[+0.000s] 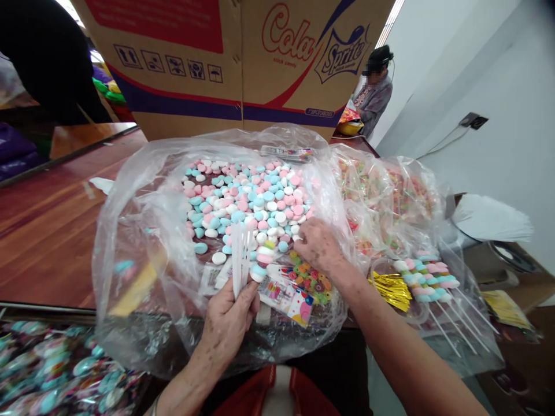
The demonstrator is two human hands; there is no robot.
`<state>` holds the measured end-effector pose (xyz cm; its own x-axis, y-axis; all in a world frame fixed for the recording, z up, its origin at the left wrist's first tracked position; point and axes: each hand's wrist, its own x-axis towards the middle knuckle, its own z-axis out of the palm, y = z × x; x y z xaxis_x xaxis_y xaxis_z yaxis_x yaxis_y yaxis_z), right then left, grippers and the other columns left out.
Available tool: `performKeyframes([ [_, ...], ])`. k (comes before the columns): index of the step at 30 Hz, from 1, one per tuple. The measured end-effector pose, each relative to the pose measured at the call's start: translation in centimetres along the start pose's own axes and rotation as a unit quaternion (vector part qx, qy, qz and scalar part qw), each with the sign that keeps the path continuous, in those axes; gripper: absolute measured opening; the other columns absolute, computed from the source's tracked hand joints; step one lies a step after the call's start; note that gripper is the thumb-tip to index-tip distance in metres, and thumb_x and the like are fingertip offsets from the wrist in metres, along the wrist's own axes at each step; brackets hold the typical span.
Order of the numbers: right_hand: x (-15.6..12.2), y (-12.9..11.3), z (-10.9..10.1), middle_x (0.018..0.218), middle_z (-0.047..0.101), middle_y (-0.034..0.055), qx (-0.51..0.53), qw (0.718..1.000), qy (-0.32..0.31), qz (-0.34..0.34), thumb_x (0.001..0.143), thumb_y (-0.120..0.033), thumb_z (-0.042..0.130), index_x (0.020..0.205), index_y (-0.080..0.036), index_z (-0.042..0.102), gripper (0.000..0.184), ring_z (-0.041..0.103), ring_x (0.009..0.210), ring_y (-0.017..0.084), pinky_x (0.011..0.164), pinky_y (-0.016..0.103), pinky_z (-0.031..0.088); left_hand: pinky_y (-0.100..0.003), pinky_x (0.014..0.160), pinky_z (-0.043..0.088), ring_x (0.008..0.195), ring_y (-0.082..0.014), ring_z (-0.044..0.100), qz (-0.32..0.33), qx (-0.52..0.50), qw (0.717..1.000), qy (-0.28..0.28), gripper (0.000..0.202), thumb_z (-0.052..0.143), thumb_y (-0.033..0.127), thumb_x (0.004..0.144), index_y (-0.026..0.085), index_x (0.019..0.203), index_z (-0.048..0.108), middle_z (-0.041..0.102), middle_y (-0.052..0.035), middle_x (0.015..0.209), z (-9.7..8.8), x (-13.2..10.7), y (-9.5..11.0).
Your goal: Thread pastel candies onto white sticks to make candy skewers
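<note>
My left hand (232, 318) is closed round a bundle of white lollipop sticks (241, 254). One stick there carries a short stack of candies (263, 260), with green, pink, white and blue pieces threaded on it. My right hand (321, 245) reaches to the right edge of a pile of pink, blue and white marshmallow-like candies (247, 199); its fingers are curled together, and whatever is between them is hidden. Below that hand lie ring-shaped gummy candies (310, 277). Printed packaging sleeves (286, 294) are spread under the sticks.
A clear plastic bag (125, 231) surrounds the pile on the wooden table (56, 231). Behind stands a large cardboard box (208, 86). To the right are gummy bags (368, 179), gold twist ties (392, 290) and several finished candy skewers (427, 280). Wrapped candies (60, 370) fill the lower left. A person (377, 95) works behind.
</note>
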<state>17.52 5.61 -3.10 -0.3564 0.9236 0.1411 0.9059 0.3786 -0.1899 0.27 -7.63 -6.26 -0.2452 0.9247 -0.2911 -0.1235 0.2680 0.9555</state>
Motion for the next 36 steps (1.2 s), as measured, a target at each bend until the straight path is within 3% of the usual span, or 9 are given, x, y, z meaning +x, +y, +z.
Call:
performKeyframes([
  [5, -0.8, -0.2, 0.2, 0.071, 0.060, -0.0017, 0.135, 0.990, 0.039, 0.001, 0.080, -0.017, 0.053, 0.084, -0.022, 0.057, 0.007, 0.052, 0.062, 0.015, 0.058, 0.025, 0.037, -0.018, 0.035, 0.021, 0.035, -0.0048, 0.034, 0.004, -0.003, 1.000, -0.003, 0.038, 0.064, 0.053, 0.078, 0.018, 0.070, 0.054, 0.049, 0.0067, 0.048, -0.1, 0.0, 0.0],
  [15, -1.4, -2.8, 2.6, 0.104, 0.064, 0.0118, 0.004, 0.992, -0.002, -0.124, 0.090, -0.009, 0.045, 0.109, -0.016, 0.060, 0.025, 0.059, 0.094, 0.025, 0.080, 0.034, 0.046, -0.018, 0.036, 0.022, 0.037, -0.0053, 0.034, 0.006, 0.005, 1.000, -0.011, 0.038, 0.064, 0.054, 0.080, 0.018, 0.076, 0.054, 0.049, 0.0073, 0.050, -0.1, 0.0, 0.0],
  [18, -1.2, -3.3, 3.1, 0.106, 0.064, 0.0127, 0.039, 0.994, 0.002, -0.105, 0.086, -0.005, 0.045, 0.111, -0.016, 0.059, 0.030, 0.058, 0.097, 0.026, 0.084, 0.036, 0.046, -0.018, 0.036, 0.022, 0.038, -0.0054, 0.034, 0.008, 0.007, 1.000, -0.014, 0.039, 0.064, 0.055, 0.081, 0.018, 0.073, 0.053, 0.048, 0.0068, 0.050, -0.2, 0.0, -0.2],
  [23, -0.3, -2.3, 2.1, 0.089, 0.064, 0.0040, 0.229, 0.973, 0.027, -0.009, 0.077, -0.009, 0.051, 0.091, -0.020, 0.060, 0.020, 0.057, 0.083, 0.019, 0.077, 0.031, 0.047, -0.019, 0.037, 0.022, 0.038, -0.0065, 0.034, 0.012, 0.037, 0.999, -0.021, 0.038, 0.061, 0.054, 0.083, 0.018, 0.071, 0.055, 0.050, 0.0054, 0.052, -0.5, 0.2, -0.6],
  [25, -0.1, -1.4, 1.3, 0.079, 0.061, -0.0008, 0.371, 0.928, 0.024, 0.026, 0.076, -0.017, 0.055, 0.087, -0.021, 0.058, 0.012, 0.056, 0.073, 0.016, 0.068, 0.028, 0.047, -0.020, 0.037, 0.020, 0.038, -0.0068, 0.032, 0.024, 0.055, 0.998, -0.029, 0.038, 0.060, 0.053, 0.084, 0.018, 0.067, 0.055, 0.047, 0.0054, 0.050, -0.6, 0.3, -0.8],
  [28, -0.4, -0.4, 0.0, 0.075, 0.062, -0.0028, 0.637, 0.765, -0.009, 0.092, 0.069, -0.026, 0.066, 0.083, -0.020, 0.060, 0.016, 0.057, 0.067, 0.013, 0.063, 0.026, 0.047, -0.021, 0.038, 0.020, 0.040, -0.0082, 0.032, 0.035, 0.082, 0.995, -0.041, 0.034, 0.060, 0.050, 0.085, 0.018, 0.072, 0.060, 0.047, 0.0049, 0.051, -0.7, 0.5, -1.1],
  [30, -0.7, -0.3, -0.5, 0.074, 0.064, -0.0018, 0.710, 0.693, -0.029, 0.123, 0.064, -0.027, 0.072, 0.080, -0.019, 0.062, 0.021, 0.058, 0.067, 0.013, 0.064, 0.026, 0.048, -0.021, 0.039, 0.020, 0.042, -0.0092, 0.033, 0.043, 0.100, 0.993, -0.050, 0.032, 0.060, 0.049, 0.086, 0.019, 0.076, 0.062, 0.048, 0.0046, 0.053, -0.8, 0.6, -1.2],
  [32, -1.0, -0.4, -0.8, 0.074, 0.067, -0.0008, 0.728, 0.671, -0.038, 0.133, 0.062, -0.027, 0.075, 0.079, -0.018, 0.065, 0.022, 0.059, 0.067, 0.013, 0.063, 0.025, 0.048, -0.021, 0.041, 0.021, 0.045, -0.0101, 0.035, 0.052, 0.116, 0.990, -0.058, 0.032, 0.058, 0.048, 0.088, 0.019, 0.077, 0.062, 0.048, 0.0044, 0.054, -0.8, 0.6, -1.2],
  [36, -1.5, -0.8, -0.4, 0.076, 0.069, -0.0013, 0.735, 0.665, -0.038, 0.124, 0.062, -0.025, 0.076, 0.082, -0.018, 0.071, 0.022, 0.060, 0.068, 0.012, 0.063, 0.023, 0.047, -0.021, 0.043, 0.022, 0.047, -0.0107, 0.035, 0.061, 0.130, 0.988, -0.060, 0.032, 0.057, 0.047, 0.089, 0.019, 0.075, 0.062, 0.047, 0.0048, 0.054, -0.7, 0.6, -0.9],
])
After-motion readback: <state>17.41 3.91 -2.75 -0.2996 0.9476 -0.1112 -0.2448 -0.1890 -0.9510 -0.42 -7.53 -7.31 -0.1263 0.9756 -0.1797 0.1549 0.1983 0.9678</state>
